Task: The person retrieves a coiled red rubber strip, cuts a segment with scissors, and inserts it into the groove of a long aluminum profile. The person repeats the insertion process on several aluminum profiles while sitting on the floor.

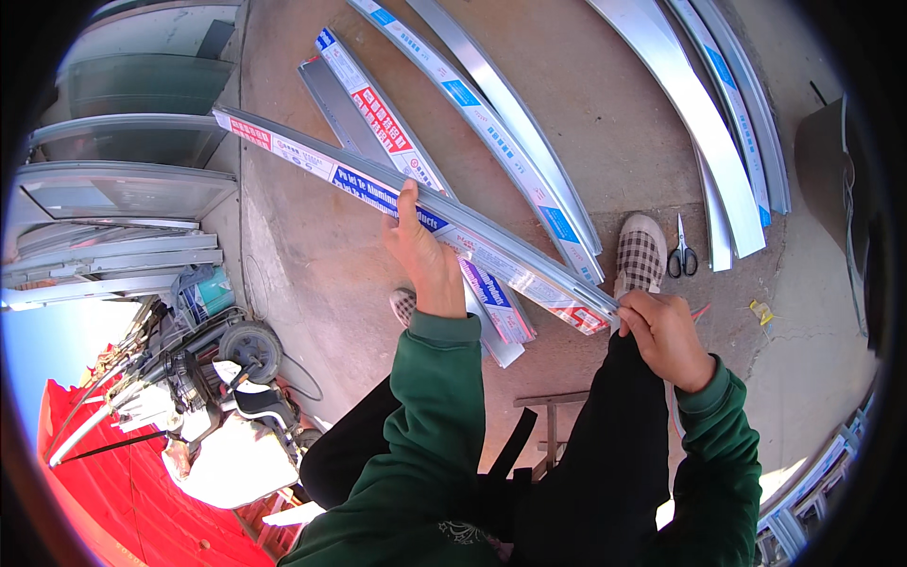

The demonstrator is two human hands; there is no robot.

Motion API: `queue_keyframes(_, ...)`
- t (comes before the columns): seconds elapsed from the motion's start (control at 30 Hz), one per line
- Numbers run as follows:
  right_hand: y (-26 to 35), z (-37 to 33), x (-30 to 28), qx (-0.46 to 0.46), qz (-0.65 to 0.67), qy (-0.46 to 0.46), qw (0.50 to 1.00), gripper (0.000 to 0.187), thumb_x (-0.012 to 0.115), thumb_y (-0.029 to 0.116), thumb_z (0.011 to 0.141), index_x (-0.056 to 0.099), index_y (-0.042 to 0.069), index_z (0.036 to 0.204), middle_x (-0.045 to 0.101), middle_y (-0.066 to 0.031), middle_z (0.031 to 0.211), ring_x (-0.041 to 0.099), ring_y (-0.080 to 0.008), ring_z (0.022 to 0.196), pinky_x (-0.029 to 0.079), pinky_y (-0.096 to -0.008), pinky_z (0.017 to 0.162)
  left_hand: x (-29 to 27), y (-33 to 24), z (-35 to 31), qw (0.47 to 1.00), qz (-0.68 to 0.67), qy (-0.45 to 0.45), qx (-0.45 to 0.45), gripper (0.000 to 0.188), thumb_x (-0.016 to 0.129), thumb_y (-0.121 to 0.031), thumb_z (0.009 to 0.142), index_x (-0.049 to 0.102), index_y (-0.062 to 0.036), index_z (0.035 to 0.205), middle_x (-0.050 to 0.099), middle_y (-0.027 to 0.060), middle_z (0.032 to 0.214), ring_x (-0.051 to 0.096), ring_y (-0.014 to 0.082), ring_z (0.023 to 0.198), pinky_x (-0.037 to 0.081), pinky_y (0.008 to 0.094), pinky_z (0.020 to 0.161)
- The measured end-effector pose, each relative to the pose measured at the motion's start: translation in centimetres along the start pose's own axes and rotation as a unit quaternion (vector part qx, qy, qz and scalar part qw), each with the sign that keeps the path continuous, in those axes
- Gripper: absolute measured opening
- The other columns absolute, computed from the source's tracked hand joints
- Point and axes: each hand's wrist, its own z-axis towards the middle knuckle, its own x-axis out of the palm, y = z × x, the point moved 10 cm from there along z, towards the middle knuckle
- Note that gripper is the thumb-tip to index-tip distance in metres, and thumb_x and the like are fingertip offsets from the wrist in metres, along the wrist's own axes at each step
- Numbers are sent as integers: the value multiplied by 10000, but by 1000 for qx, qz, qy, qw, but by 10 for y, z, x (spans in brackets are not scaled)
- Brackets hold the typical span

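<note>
A long grey aluminium profile (312,161) with printed film along its side slants across in front of me, from far left to near right. My left hand (423,253) is closed around its middle, thumb lying on top. At the near right end, my right hand (664,337) is closed in a pinch on the profile's tip; its fingertips partly hide what they hold there. Below the held piece, more film-covered profiles (383,123) lie on the floor and pass under it. Scissors with dark handles (682,260) rest beside my right shoe (641,253).
Further profiles lie on the concrete floor ahead (472,104) and at the far right (723,142). Framed panels (132,142) are stacked along the left. A wheeled machine (250,350) and red sheeting (104,472) are at lower left. A small yellow scrap (761,312) lies right of my hand.
</note>
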Motion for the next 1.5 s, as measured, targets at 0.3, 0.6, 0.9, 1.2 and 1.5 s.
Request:
queue_keyframes(0.3, -9, -11, -15, 75, -2, 74, 994, 91, 598, 13, 944, 643, -24, 874, 669, -133, 678, 673, -318, 614, 499, -372, 585, -11, -20, 20, 1000, 16, -24, -5, 321, 716, -178, 918, 610, 39, 1128, 644, 78, 1019, 630, 173, 911, 506, 313, 803)
queue_keyframes(0.6, -27, -20, -10, 172, 94, 132, 972, 112, 589, 12, 967, 681, -36, 923, 701, -85, 710, 591, -143, 519, 466, -286, 514, -7, -18, 24, 1000, 10, -19, 7, 291, 735, -156, 900, 627, 23, 1102, 651, 65, 963, 622, 141, 824, 511, 301, 737)
queue_keyframes(0.9, -9, -3, -7, 67, 30, 15, 997, 80, 607, -11, 924, 649, -44, 865, 676, -146, 685, 651, -279, 572, 472, -352, 566, -4, -12, 22, 999, 4, -39, 24, 295, 724, -187, 920, 600, 12, 1099, 632, 72, 953, 633, 170, 813, 539, 329, 750)
queue_keyframes(1.2, 20, 11, -8, 15, -18, -38, 999, 78, 592, -3, 939, 654, -36, 905, 660, -168, 695, 670, -345, 621, 481, -368, 576, -9, 1, 15, 999, 4, -39, 3, 315, 750, -158, 892, 609, 11, 1117, 648, 61, 969, 610, 135, 810, 501, 289, 730)
queue_keyframes(1.5, -14, -7, 0, 144, 10, 113, 983, 112, 584, 0, 955, 665, -40, 888, 687, -116, 688, 591, -199, 514, 454, -321, 536, -21, -6, 24, 999, 31, -38, 6, 320, 754, -149, 884, 605, 22, 1111, 654, 75, 983, 630, 146, 813, 514, 292, 712)
